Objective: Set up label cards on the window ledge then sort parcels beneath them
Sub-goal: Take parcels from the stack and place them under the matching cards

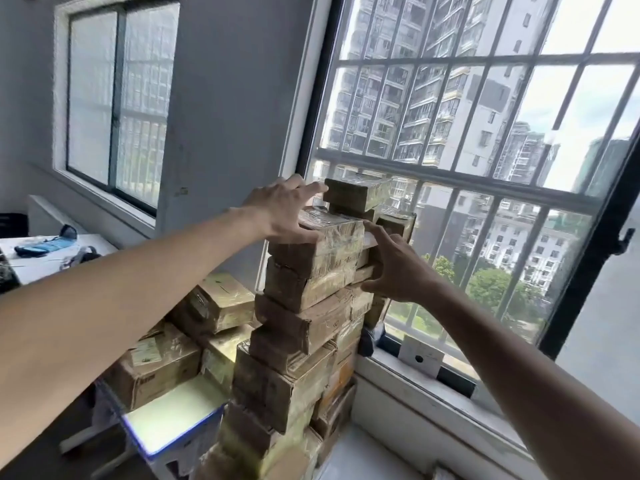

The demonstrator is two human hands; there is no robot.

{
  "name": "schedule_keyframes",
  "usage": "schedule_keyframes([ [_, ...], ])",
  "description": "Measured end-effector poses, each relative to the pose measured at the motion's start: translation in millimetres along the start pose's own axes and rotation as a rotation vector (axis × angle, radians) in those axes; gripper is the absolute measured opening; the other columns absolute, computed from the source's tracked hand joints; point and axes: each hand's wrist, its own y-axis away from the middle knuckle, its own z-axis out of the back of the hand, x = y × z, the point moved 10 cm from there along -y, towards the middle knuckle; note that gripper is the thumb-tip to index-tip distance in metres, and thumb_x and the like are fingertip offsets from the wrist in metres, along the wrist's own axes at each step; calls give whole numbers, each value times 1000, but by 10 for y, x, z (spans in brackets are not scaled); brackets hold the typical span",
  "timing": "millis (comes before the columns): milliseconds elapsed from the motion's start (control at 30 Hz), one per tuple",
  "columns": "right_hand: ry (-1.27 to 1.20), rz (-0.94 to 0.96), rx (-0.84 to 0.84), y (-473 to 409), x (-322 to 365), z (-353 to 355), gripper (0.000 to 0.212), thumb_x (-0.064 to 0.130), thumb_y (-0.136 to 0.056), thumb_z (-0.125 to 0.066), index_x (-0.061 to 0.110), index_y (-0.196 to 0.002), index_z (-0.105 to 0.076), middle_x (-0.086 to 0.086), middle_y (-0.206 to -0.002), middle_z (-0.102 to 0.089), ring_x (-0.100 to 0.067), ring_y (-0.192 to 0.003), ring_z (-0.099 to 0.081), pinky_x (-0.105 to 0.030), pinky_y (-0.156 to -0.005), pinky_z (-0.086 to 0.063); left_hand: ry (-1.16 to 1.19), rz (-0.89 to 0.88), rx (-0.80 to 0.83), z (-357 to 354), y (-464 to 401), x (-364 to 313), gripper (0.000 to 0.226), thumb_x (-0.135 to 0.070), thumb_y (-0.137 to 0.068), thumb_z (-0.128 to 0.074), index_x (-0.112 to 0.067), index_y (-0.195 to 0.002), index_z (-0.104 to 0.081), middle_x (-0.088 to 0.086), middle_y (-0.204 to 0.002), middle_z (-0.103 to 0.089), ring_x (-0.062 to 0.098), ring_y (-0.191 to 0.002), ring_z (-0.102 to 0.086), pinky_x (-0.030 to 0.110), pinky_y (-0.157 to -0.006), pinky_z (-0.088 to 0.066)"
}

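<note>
A big barred window fills the right of the frame, with a smaller one at upper left. Against the big window's left edge, centre frame, rises one leaning stack of taped brown parcels, too many and too overlapped to count surely; a lower heap of at least three lies lower left of it. On the ledge, lower right of the stack, one white card with a dark dot stands against the glass.

Two bare hands are up at the stack's top. The left hand lies flat on a parcel, fingers spread and straight, tips touching the topmost box just beyond. The right hand is spread against the stack's right side, clamping nothing. That parcel's long axis runs left to right between the hands, the left nearer it. They look to be steadying the pile.
</note>
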Motion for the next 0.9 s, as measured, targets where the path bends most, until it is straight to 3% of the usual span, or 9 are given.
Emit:
schedule_keyframes([
  [67, 29, -10, 7, -90, -105, 41, 114, 22, -75, -87, 34, -158, -10, -14, -134, -43, -23, -107, -46, -24, -79, -41, -9, 7, 11, -16, -166, -27, 93, -71, -78, -64, -38, -152, -19, 5, -152, -37, 32, -133, -44, 53, -98, -46],
  [200, 43, -38, -20, -310, -347, 191, 113, 22, -75, -87, 34, -157, -11, -17, -137, -43, -33, -120, -48, -32, -89, -44, -42, 4, 44, -81, -513, -134, 96, -74, -76, -63, -37, -153, -18, 9, -151, -36, 34, -133, -44, 54, -99, -47],
  [467, 127, -9, 6, -614, -556, 297, 112, 20, -77, -86, 34, -158, -9, -16, -136, -43, -32, -116, -49, -31, -82, -43, -19, 109, 109, -258, -992, -183, 103, -79, -75, -59, -34, -155, -15, 12, -157, -27, 38, -135, -42, 51, -97, -47],
  [700, 177, -26, 9, -714, -626, 342, 112, 19, -78, -85, 31, -159, -8, -13, -132, -43, -21, -107, -45, -22, -74, -41, 36, 162, 243, -449, -1363, -168, 106, -85, -76, -49, -38, -157, 1, 7, -166, 9, 42, -149, -16, 62, -112, -27],
  [800, 205, -54, 12, -770, -638, 360, 113, 18, -78, -85, 30, -160, -8, -15, -135, -43, -22, -111, -45, -25, -80, -41, 57, 160, 247, -541, -1559, -183, 109, -85, -74, -51, -37, -157, 2, 10, -165, 12, 45, -147, -17, 61, -114, -29],
  [900, 234, -89, 16, -856, -631, 387, 112, 17, -79, -84, 30, -160, -8, -16, -139, -41, -28, -120, -47, -25, -86, -40, 66, 176, 280, -664, -1741, -94, 115, -89, -71, -49, -35, -157, 5, 14, -164, 14, 48, -148, -3, 66, -115, -19],
])
